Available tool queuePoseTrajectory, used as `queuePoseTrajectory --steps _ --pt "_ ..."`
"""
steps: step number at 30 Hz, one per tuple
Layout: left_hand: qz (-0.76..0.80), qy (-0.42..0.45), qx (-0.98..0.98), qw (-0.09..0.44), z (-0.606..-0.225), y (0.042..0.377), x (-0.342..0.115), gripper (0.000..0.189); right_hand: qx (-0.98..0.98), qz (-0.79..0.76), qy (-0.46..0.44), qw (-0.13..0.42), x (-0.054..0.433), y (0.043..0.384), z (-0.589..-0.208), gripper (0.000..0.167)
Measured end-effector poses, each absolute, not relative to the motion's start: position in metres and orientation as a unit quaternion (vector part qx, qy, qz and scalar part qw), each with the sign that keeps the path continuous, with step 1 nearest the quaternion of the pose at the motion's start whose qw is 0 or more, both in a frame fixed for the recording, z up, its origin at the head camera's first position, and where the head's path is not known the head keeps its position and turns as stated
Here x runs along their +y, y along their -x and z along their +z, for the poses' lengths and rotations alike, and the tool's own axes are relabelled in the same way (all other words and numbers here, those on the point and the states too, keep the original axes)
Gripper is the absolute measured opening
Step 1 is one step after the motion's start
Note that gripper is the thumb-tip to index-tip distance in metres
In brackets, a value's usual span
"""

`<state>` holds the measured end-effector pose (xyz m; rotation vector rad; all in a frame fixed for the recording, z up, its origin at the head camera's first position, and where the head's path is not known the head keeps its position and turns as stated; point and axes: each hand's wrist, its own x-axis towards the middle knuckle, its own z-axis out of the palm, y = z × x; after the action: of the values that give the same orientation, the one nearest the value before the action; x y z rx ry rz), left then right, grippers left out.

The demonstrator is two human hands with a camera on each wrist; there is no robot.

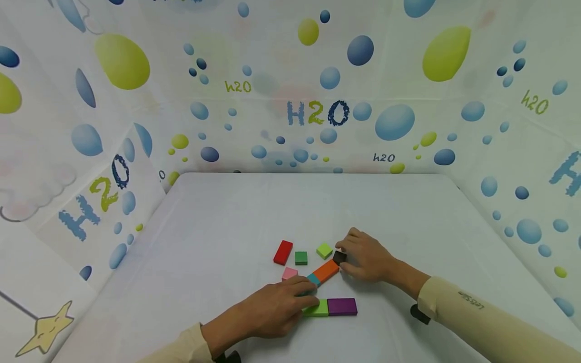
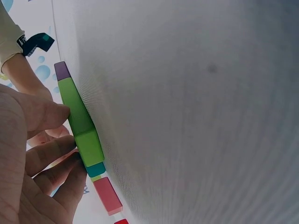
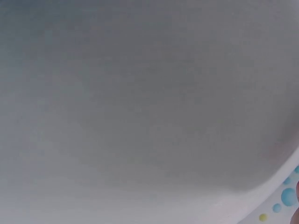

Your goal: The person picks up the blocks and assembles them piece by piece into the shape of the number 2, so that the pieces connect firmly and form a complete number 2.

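Note:
In the head view my right hand (image 1: pixel 366 255) pinches a small black block (image 1: pixel 339 257) between thumb and fingers, at the upper end of an orange block (image 1: pixel 327 272). A teal block (image 1: pixel 313 279) adjoins the orange one's lower end, forming a slanted row. My left hand (image 1: pixel 277 308) touches the teal block with its fingertips, while its thumb rests at a light green block (image 1: pixel 317 308). That green block lies end to end with a purple block (image 1: pixel 342 307). In the left wrist view the thumb and fingers lie along the green block (image 2: pixel 80 112). The right wrist view shows almost only white cloth.
Behind the left hand lie a pink block (image 1: pixel 289 273), a red block (image 1: pixel 283 252), a dark green block (image 1: pixel 301 258) and a small lime block (image 1: pixel 324 251). All sit on a white-covered table (image 1: pixel 218 217), with patterned curtains (image 1: pixel 272 60) around it.

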<state>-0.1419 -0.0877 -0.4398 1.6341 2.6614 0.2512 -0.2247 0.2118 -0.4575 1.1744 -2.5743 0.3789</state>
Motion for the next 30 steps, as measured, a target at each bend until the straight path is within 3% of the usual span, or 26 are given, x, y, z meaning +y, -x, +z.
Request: queuePoseTrajectory --steps 21,30 --pt "0.081 -0.521 0.85 0.008 -0.438 0.141 -0.088 0.041 -0.928 0.094 -0.339 0.125 0.173 0.222 -0.453 0.036" --pt "0.082 -0.524 0.848 -0.002 -0.437 0.14 -0.088 0.041 -0.937 0.094 -0.32 0.11 0.165 0.229 -0.451 0.029"
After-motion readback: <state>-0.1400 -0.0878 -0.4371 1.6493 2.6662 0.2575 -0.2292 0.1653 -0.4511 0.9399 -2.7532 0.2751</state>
